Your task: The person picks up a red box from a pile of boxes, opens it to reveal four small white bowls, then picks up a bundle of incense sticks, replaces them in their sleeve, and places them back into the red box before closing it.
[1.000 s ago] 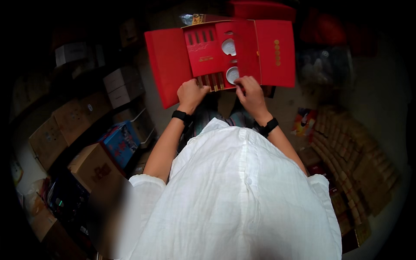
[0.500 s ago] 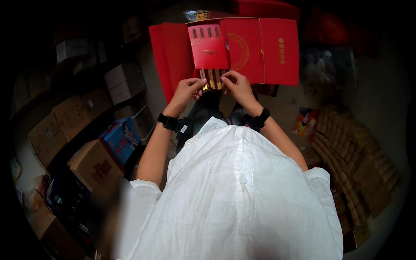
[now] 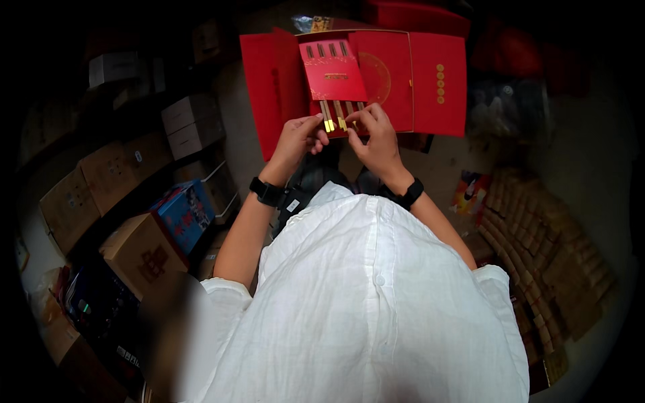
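A pink-red card sleeve (image 3: 334, 79) with gold trim holds several chopsticks (image 3: 340, 115). Their brown tops show through slots, and their gold ends stick out of the lower edge. The sleeve leans at a slant over an opened red gift box (image 3: 386, 87). My left hand (image 3: 302, 139) is closed at the leftmost pair, thumb and forefinger against the chopsticks. From the right, my right hand (image 3: 376, 138) has its bent forefinger and thumb about the gold ends of the chopsticks. Its fingers partly hide the rightmost ones.
The box's side flaps spread left and right, the right flap (image 3: 440, 84) bearing gold discs. Cardboard cartons (image 3: 144, 255) and a blue box (image 3: 185, 215) line my left. Stacked brown paper packs (image 3: 537, 242) lie to my right, and clear plastic bags (image 3: 507, 107) beyond the box.
The sleeve has shifted right and tilted, its lower edge swinging to the right. The chopstick ends now stand more apart. My right hand has moved right, its thumb farther from the forefinger.
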The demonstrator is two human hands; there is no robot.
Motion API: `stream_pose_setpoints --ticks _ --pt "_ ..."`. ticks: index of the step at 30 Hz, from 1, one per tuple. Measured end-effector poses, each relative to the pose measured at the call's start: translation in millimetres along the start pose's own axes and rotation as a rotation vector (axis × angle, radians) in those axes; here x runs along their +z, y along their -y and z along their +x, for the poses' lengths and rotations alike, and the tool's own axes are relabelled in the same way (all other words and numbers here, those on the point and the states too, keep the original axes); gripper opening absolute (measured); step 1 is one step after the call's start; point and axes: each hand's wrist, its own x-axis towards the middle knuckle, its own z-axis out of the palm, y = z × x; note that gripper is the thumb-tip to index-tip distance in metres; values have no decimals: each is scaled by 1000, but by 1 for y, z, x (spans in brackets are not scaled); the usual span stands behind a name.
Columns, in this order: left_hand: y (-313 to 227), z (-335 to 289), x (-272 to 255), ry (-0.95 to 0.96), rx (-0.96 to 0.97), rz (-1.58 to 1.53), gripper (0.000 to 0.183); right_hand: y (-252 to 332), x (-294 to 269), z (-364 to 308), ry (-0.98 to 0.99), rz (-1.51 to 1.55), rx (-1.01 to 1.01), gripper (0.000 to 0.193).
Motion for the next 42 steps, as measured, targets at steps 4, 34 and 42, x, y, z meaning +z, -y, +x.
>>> stream_pose_setpoints --ticks 4,34,42 --pt "-5 -3 3 29 13 8 30 10 -6 1 -46 -183 -239 43" --pt "-8 48 17 -52 90 -171 31 13 4 1 38 -369 -692 24" --pt "9 54 39 -104 59 -394 30 40 -15 -12 19 -443 -477 34"
